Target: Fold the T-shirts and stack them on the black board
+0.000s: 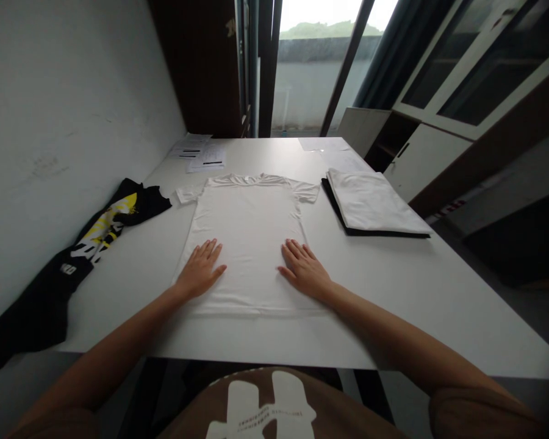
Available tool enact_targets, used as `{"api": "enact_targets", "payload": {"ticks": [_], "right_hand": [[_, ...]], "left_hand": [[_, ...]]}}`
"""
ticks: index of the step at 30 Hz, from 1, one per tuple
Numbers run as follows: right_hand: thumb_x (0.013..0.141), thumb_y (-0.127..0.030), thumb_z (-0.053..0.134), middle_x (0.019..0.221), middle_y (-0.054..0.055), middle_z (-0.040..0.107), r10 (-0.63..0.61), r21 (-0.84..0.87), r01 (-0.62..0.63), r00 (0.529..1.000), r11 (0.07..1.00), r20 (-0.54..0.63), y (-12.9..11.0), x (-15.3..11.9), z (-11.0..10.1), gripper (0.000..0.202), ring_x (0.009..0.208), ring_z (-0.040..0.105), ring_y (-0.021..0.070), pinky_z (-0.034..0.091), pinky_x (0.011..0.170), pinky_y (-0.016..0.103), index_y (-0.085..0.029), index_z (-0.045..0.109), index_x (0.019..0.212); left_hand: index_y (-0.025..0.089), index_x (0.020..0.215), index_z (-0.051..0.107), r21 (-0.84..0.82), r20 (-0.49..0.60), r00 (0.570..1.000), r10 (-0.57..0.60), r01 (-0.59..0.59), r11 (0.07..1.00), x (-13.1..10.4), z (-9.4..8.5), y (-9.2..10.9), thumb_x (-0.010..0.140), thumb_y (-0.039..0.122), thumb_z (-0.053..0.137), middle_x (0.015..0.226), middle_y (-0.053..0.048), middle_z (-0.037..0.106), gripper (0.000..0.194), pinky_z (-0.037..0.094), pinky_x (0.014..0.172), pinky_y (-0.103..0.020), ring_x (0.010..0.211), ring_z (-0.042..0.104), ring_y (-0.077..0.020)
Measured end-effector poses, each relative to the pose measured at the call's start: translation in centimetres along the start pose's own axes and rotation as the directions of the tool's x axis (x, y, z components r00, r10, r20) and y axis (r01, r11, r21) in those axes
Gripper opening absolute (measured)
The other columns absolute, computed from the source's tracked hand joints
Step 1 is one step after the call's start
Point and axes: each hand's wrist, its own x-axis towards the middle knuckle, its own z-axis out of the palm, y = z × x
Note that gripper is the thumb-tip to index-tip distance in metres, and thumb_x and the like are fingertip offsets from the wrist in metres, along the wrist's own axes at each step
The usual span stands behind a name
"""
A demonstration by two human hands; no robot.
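A white short-sleeved T-shirt (251, 231) lies spread flat on the white table, its collar toward the far end and its hem toward me. My left hand (200, 269) rests palm down on the shirt's left side, fingers stretched out. On the right side, my right hand (304, 268) lies flat in the same way, fingers pointing forward. Both sleeves extend outward near the collar. Slight wrinkles run along the sides and the hem.
A black garment with yellow and white print (105, 235) lies along the table's left edge by the wall. Folded white cloth (370, 198) sits on folded black cloth (393, 233) at right. Printed papers (205, 160) lie at the far left of the table (421, 292).
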Motion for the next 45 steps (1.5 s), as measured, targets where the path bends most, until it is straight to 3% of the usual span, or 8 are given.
{"api": "enact_targets", "payload": {"ticks": [4,7,9,16,24,31,38,45], "right_hand": [[0.102,-0.065,0.034,0.167,0.015,0.018,-0.118,0.035,0.117,0.993,0.993,0.013,-1.5,-0.7,-0.5,0.080,0.156,0.014,0.0293,0.015,0.126,0.051,-0.013,0.026,0.162],[0.099,-0.069,0.038,0.168,0.014,0.016,-0.295,0.086,0.289,0.954,0.953,0.061,-2.7,-1.3,-1.1,0.086,0.155,0.014,0.0300,0.015,0.127,0.051,-0.014,0.022,0.163],[0.099,-0.069,0.040,0.168,0.014,0.014,-0.337,0.105,0.329,0.938,0.938,0.075,-2.4,-2.0,-1.4,0.087,0.155,0.014,0.0307,0.016,0.126,0.052,-0.015,0.020,0.164],[0.099,-0.064,0.046,0.169,0.006,0.010,-0.294,0.124,0.285,0.954,0.951,0.058,1.2,-5.4,-2.1,0.085,0.154,0.016,0.0318,0.014,0.127,0.053,-0.027,0.008,0.165],[0.097,-0.065,0.051,0.169,0.002,0.013,-0.265,0.101,0.258,0.963,0.961,0.057,1.3,-6.1,-2.5,0.086,0.154,0.016,0.0311,0.017,0.127,0.052,-0.033,0.008,0.165],[0.100,-0.065,0.042,0.168,0.004,0.018,-0.203,0.021,0.203,0.979,0.979,0.033,3.3,-1.9,-2.2,0.074,0.155,0.017,0.0288,0.019,0.126,0.053,-0.033,0.021,0.163],[0.103,-0.063,0.032,0.168,0.010,0.020,-0.039,-0.033,0.040,0.999,0.999,0.036,7.0,6.1,-0.8,0.069,0.155,0.016,0.0289,0.019,0.124,0.052,-0.025,0.031,0.161],[0.103,-0.058,0.036,0.166,0.012,0.027,0.098,-0.012,-0.098,0.995,0.995,0.002,11.4,12.0,0.4,0.064,0.154,0.019,0.0298,0.022,0.122,0.055,-0.023,0.040,0.156]], "left_hand": [[0.018,0.161,0.028,-0.029,0.008,0.994,0.109,-0.109,0.994,-1.1,-1.1,1.5,0.103,0.052,0.040,0.167,-0.014,0.024,0.068,0.017,0.126,-0.053,0.155,0.018,-0.0297],[0.020,0.162,0.024,-0.076,0.056,0.951,0.303,-0.298,0.951,-1.9,-2.0,3.6,0.101,0.053,0.044,0.169,-0.012,0.020,0.072,0.016,0.126,-0.052,0.156,0.016,-0.0296],[0.022,0.163,0.021,-0.104,0.089,0.922,0.376,-0.367,0.925,-2.5,-2.4,4.1,0.100,0.054,0.048,0.169,-0.011,0.017,0.076,0.014,0.126,-0.053,0.156,0.015,-0.0303],[0.022,0.164,0.019,-0.086,0.171,0.920,0.353,-0.343,0.935,-4.1,-3.2,1.1,0.098,0.054,0.051,0.170,-0.011,0.013,0.080,0.009,0.127,-0.053,0.157,0.012,-0.0312],[0.023,0.164,0.019,-0.066,0.193,0.920,0.342,-0.335,0.940,-3.9,-3.8,1.0,0.097,0.059,0.048,0.171,-0.009,0.010,0.081,0.010,0.126,-0.052,0.157,0.011,-0.0310],[0.024,0.162,0.025,-0.003,0.058,0.991,0.117,-0.117,0.993,2.0,-3.7,-3.7,0.101,0.062,0.036,0.170,-0.010,0.015,0.073,0.017,0.124,-0.054,0.156,0.012,-0.0302],[0.020,0.159,0.033,0.069,0.054,0.995,-0.086,0.083,0.994,9.3,-0.8,-7.4,0.100,0.063,0.035,0.168,-0.015,0.021,0.073,0.020,0.122,-0.053,0.155,0.018,-0.0318],[0.018,0.159,0.031,0.071,0.034,0.986,-0.162,0.160,0.985,11.6,1.0,-8.7,0.102,0.061,0.030,0.167,-0.019,0.022,0.072,0.019,0.120,-0.058,0.154,0.019,-0.0334]]}}
